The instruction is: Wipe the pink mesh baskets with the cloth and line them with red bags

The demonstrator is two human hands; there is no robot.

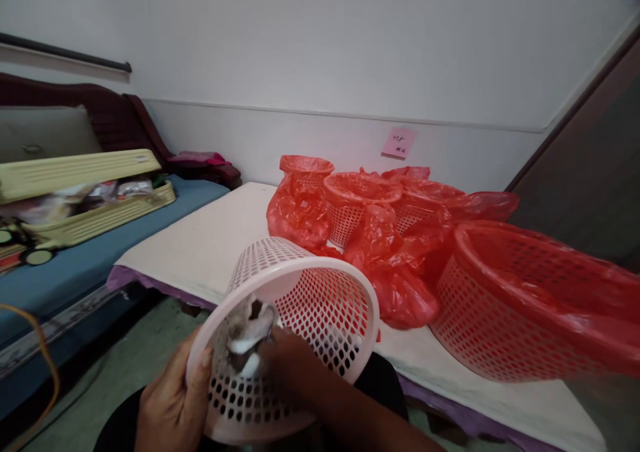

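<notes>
A pale pink plastic basket (pixel 287 265) with a perforated wall is tipped towards me over my lap, its round mouth facing me. My left hand (pixel 173 399) grips the rim at the lower left, thumb over the edge. Reaching inside is my right hand (pixel 293 365), blurred, with its fingers curled beside crumpled white and grey material (pixel 250 335). What that material is I cannot make out, and the fingertips are partly hidden. Behind the basket lie bunched red plastic bags (pixel 390 265).
Several red-lined baskets (pixel 345 222) stand on the white-covered table (pixel 200 239); a large one (pixel 480 319) is at the right. To the left, an open yellow suitcase (pixel 100 219) lies on a blue bed (pixel 200 195). A pink note (pixel 399 143) is on the wall.
</notes>
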